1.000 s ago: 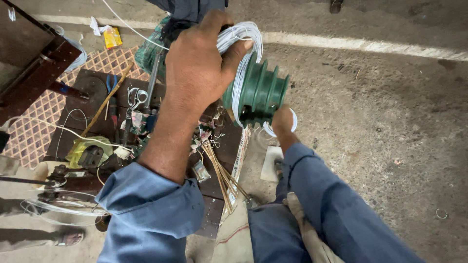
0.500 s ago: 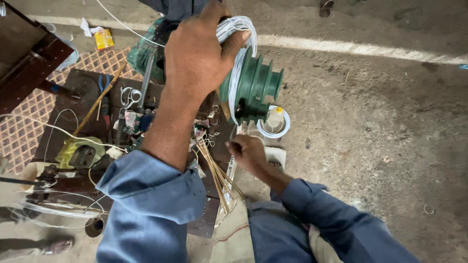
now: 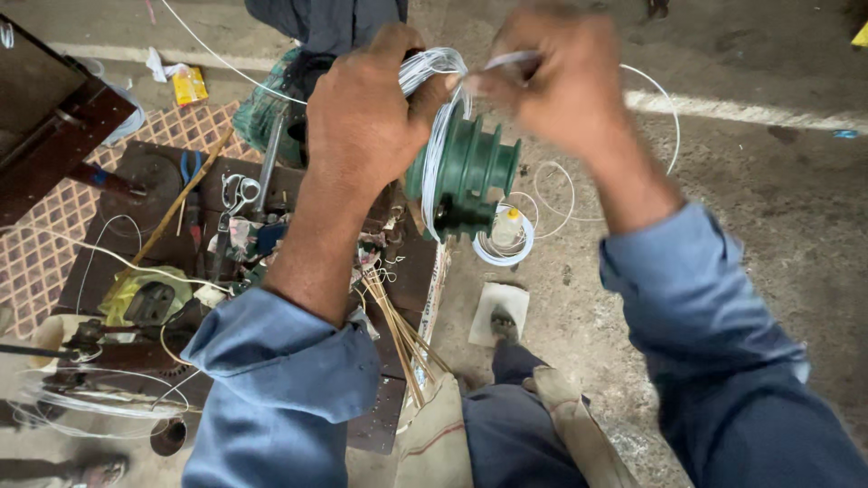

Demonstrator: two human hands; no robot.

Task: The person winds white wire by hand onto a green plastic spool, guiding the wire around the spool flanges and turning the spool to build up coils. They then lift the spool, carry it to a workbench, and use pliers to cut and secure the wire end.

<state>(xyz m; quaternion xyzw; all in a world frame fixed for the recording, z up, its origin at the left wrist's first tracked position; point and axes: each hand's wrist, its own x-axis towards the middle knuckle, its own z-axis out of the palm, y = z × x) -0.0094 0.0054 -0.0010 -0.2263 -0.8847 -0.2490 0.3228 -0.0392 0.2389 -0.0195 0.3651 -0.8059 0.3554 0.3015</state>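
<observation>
Concrete floor lies below, tools crowding a dark board [image 3: 117,235] to my left, open ground to my right. My left hand [image 3: 362,117] is clenched around a green stepped former [image 3: 470,172], held in midair at chest height, axis roughly level, narrow end pointing right. My right hand [image 3: 551,77] pinches white wire [image 3: 434,136] above its coil.

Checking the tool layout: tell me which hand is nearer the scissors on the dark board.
Left. The left hand grips the white wire coil on the green stepped form, just right of the scissors. The right hand pinches a wire strand farther right.
</observation>
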